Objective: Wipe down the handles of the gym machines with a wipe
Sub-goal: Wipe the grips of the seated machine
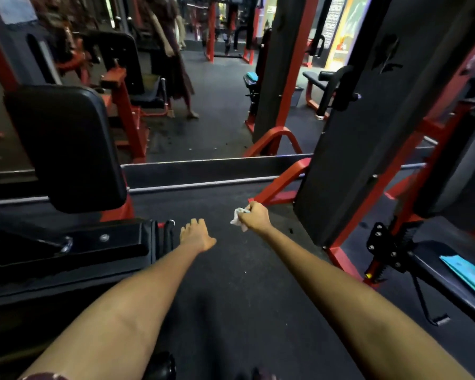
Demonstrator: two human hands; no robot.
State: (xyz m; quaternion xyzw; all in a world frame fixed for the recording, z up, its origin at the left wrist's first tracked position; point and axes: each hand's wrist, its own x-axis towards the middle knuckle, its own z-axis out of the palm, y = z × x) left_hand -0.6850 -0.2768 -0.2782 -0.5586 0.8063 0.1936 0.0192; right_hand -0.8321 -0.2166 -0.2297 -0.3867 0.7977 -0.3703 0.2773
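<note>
My right hand (255,216) is stretched out over the dark floor and grips a crumpled white wipe (238,217) in its fist. My left hand (196,235) reaches forward beside it, fingers relaxed and holding nothing, just right of a black padded machine part (93,245) with a small metal ring at its end. A black handle (337,89) hangs on the red-and-black machine to the right, well away from both hands.
A black seat pad (66,146) on a red frame stands at the left. A tall black weight-stack shroud (368,133) with red frame stands at the right, with a black seat (428,272) carrying a turquoise cloth. A person walks at the back. Dark floor lies ahead.
</note>
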